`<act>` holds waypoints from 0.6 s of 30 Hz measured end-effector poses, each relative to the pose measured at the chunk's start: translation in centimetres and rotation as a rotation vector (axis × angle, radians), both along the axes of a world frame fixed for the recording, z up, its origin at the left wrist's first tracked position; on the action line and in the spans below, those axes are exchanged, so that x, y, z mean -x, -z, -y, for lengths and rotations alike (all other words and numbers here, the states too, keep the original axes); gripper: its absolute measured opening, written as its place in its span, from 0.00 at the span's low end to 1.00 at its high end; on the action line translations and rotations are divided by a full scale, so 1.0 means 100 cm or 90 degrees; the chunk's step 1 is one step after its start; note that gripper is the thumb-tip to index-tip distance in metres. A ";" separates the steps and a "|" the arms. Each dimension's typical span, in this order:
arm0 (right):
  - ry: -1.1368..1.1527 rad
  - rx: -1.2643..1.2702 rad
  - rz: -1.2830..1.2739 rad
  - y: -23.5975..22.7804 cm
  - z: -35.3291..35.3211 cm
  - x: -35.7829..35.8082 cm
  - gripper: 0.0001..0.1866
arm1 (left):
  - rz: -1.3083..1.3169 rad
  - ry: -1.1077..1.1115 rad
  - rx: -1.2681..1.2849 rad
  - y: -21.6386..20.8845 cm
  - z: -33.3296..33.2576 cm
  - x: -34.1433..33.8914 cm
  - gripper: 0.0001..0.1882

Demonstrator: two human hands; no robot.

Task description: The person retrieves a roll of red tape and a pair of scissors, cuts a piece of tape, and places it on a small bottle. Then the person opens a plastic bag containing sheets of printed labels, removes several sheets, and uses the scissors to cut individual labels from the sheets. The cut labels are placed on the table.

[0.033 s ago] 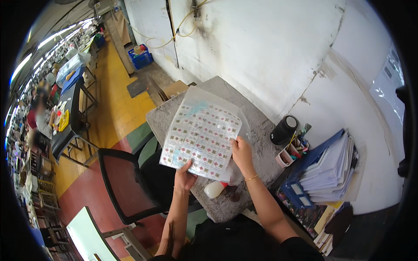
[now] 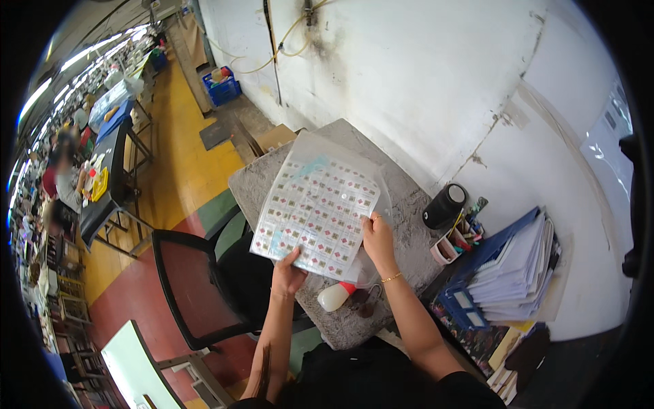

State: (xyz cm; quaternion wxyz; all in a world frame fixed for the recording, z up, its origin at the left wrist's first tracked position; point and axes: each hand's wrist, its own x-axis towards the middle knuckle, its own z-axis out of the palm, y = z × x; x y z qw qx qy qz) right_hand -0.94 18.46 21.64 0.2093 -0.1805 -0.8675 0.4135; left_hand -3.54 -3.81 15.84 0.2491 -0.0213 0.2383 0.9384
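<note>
the left hand point(image 2: 289, 278) pinches the sleeve point(image 2: 317, 213) at its lower edge, the right hand point(image 2: 379, 242) at its right edge, over the table point(image 2: 414, 208); light, even grips should keep the plastic from creasing.

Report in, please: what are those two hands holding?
Left hand grips plastic sleeve low; right hand, its right side. Printed sheet inside, over gray table. White bottle nearby on table, apart from both hands.
</note>
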 end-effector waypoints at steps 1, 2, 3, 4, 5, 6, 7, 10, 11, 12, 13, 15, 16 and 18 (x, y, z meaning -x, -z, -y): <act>0.018 -0.009 -0.014 0.014 -0.004 0.007 0.10 | 0.022 -0.004 0.014 0.009 -0.004 0.011 0.29; 0.048 0.027 0.000 0.028 -0.013 0.014 0.11 | 0.044 -0.007 0.027 0.020 -0.009 0.020 0.28; 0.079 0.067 0.013 0.041 -0.025 0.022 0.11 | 0.062 -0.018 0.025 0.032 -0.012 0.029 0.27; 0.109 0.109 0.023 0.049 -0.034 0.028 0.12 | 0.075 -0.030 0.025 0.041 -0.013 0.038 0.26; 0.106 0.172 0.037 0.056 -0.043 0.031 0.12 | 0.089 -0.041 0.024 0.050 -0.013 0.047 0.25; 0.109 0.219 0.061 0.062 -0.049 0.034 0.11 | 0.091 -0.039 0.034 0.060 -0.013 0.055 0.24; 0.114 0.262 0.080 0.063 -0.056 0.039 0.11 | 0.087 -0.036 0.039 0.066 -0.014 0.067 0.24; 0.107 0.350 0.098 0.090 -0.073 0.041 0.09 | 0.104 -0.028 0.069 0.087 -0.016 0.090 0.23; 0.112 0.402 0.115 0.098 -0.077 0.041 0.08 | 0.127 -0.036 0.097 0.095 -0.017 0.093 0.23; 0.116 0.455 0.133 0.106 -0.081 0.040 0.08 | 0.151 -0.044 0.125 0.099 -0.019 0.095 0.23; 0.130 0.488 0.177 0.116 -0.085 0.038 0.10 | 0.179 -0.055 0.154 0.105 -0.020 0.098 0.24; 0.127 0.532 0.173 0.142 -0.092 0.035 0.09 | 0.234 -0.077 0.213 0.119 -0.021 0.101 0.24; 0.125 0.555 0.170 0.152 -0.095 0.033 0.08 | 0.258 -0.091 0.233 0.127 -0.021 0.102 0.24; 0.100 0.584 0.158 0.171 -0.100 0.028 0.08 | 0.305 -0.121 0.276 0.142 -0.018 0.103 0.23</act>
